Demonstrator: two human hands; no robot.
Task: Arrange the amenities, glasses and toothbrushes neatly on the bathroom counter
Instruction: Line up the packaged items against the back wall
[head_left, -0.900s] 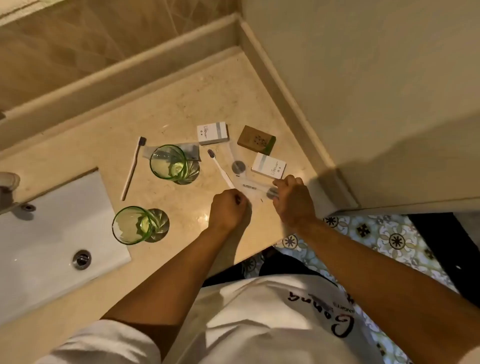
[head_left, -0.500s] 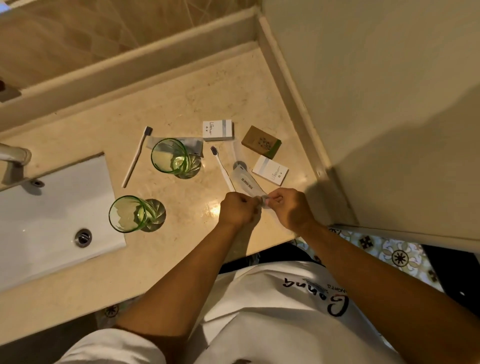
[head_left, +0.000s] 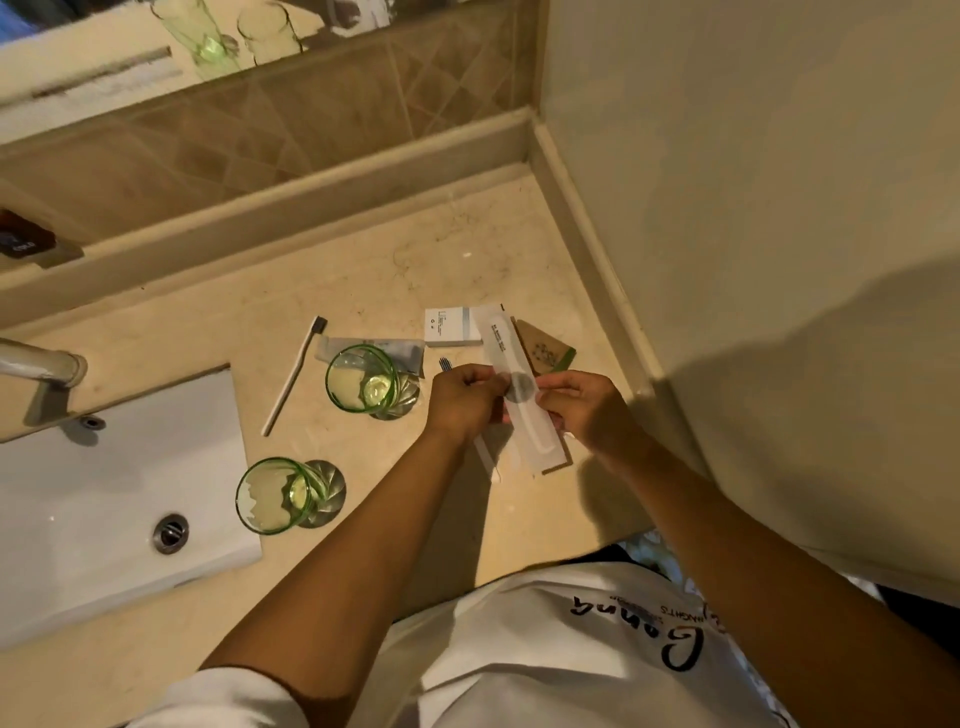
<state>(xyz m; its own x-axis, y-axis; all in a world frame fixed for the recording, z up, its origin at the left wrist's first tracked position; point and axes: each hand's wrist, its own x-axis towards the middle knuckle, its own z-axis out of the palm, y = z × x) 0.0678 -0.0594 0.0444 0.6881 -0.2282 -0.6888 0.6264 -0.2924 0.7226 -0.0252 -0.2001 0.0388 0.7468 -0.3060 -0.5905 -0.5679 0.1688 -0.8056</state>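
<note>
1. The toothbrush packet is held above the counter, lengthwise between both hands.
2. Its middle is pinched by the left hand.
3. Its opposite edge is gripped by the right hand.

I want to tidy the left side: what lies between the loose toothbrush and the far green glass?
Head view: only bare counter between toothbrush and glass.

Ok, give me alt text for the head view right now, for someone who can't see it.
Both hands, left hand and right hand, hold a long clear packet above a beige bathroom counter. Two green glasses, a loose toothbrush and a white box sit on the counter beside the white sink.
</note>
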